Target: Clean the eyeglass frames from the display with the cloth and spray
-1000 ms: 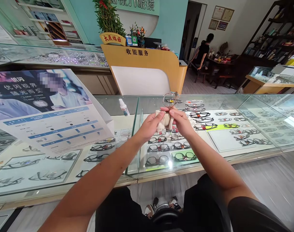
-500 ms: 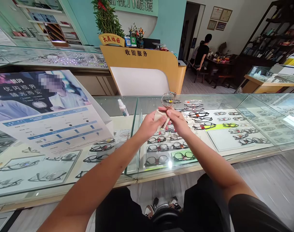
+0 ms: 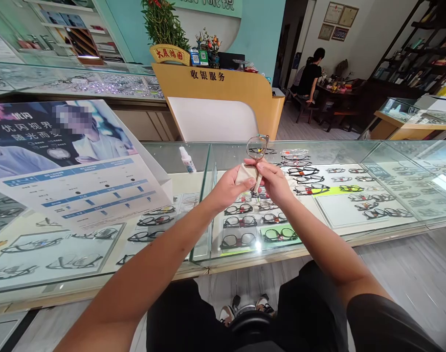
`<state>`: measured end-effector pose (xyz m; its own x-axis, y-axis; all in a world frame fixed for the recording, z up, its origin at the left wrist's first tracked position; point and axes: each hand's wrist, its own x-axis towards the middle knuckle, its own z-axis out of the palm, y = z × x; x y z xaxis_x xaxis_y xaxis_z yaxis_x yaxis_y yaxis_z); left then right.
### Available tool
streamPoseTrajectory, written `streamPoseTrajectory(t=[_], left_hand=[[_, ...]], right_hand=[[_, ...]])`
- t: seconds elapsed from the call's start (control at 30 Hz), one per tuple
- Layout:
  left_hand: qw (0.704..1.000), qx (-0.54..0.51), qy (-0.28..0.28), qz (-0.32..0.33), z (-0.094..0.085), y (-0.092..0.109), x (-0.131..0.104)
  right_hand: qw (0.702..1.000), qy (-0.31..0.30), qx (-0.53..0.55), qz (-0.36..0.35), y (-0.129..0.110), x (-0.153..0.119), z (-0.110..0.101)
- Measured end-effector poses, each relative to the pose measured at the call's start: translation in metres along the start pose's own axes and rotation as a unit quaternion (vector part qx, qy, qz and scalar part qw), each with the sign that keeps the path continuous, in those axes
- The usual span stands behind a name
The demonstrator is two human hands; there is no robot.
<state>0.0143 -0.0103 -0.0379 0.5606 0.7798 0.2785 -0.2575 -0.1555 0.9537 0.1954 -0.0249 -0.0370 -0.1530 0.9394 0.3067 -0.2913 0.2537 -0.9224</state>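
Above the glass counter, both my hands meet around one pair of eyeglasses [image 3: 257,148], held on end so that one lens stands up over the fingers. My left hand [image 3: 228,187] is closed on a cream cleaning cloth [image 3: 245,174], which wraps the lower part of the glasses. My right hand [image 3: 275,182] pinches the frame near its middle, beside the cloth. Fingers and cloth hide the lower lens. A white spray bottle [image 3: 187,160] stands on the counter to the left of my hands.
Rows of eyeglasses [image 3: 239,221] lie inside the glass display counter [image 3: 223,257] beneath my hands. A large printed sign [image 3: 79,171] stands at the left. Beyond are a wooden cashier desk [image 3: 215,87] and a seated person [image 3: 311,78] at a far table.
The view has shifted slightly. My hands stay together on the glasses, and the cloth is folded a little differently, with a strip hanging lower between the hands.
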Motion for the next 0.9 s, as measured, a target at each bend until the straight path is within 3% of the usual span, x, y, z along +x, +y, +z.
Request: streamPoseTrajectory(t=[0.17,0.3,0.4,0.6,0.73,0.9], left_hand=[[0.998,-0.005,0.068,-0.005,0.006,-0.003,-0.001],[0.994,-0.005,0.106,-0.026,0.006,-0.006,-0.001],[0.995,-0.013,0.088,-0.044,0.002,-0.007,0.001],[0.999,-0.024,-0.007,-0.046,-0.008,-0.004,0.002],[0.999,0.006,0.022,-0.030,-0.006,-0.003,0.002],[0.996,-0.042,0.071,-0.038,0.002,-0.005,0.002]], right_hand=[[0.997,-0.039,-0.057,-0.032,0.000,-0.002,0.003],[0.988,-0.032,-0.121,-0.094,0.002,-0.001,0.001],[0.992,-0.016,-0.103,-0.067,0.003,0.001,-0.001],[0.999,0.044,-0.021,0.012,-0.003,0.001,-0.001],[0.999,0.037,0.009,0.018,-0.001,0.001,0.002],[1.000,-0.004,-0.020,0.002,0.009,0.000,0.002]])
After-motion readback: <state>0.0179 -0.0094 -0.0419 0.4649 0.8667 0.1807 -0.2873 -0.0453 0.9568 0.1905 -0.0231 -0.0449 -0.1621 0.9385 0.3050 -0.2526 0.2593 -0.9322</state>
